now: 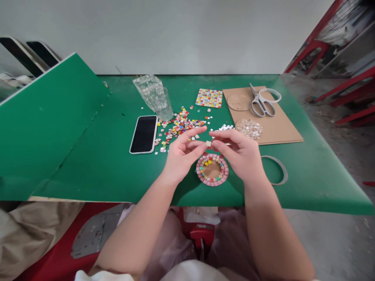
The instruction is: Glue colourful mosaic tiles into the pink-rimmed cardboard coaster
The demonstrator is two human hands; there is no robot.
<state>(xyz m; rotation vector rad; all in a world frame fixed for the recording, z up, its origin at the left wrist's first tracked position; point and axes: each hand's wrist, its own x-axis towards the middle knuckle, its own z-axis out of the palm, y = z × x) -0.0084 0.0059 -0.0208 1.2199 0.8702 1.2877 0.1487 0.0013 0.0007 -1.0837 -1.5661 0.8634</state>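
Observation:
Between the fingertips of my two hands is a small pale mosaic tile (208, 143). My left hand (184, 151) pinches it from the left, index finger stretched out above. From the right, my right hand (240, 153) meets it with thumb and fingers closed together. Just below them on the green table lies a round mosaic coaster (212, 183), with a ring of pink tiles outside, a ring of mixed colours inside and a bare brown middle. A loose heap of coloured tiles (183, 124) spreads beyond my left hand. White tiles (225, 127) lie behind my right hand.
A phone (143, 134) and a clear cup (165, 107) stand left of the heap. Behind is a square mosaic sheet (209, 98). Right are scissors (262, 102) on cardboard (279, 125), a pile of pale tiles (249, 128) and a tape ring (283, 171). A green panel (52, 117) rises left.

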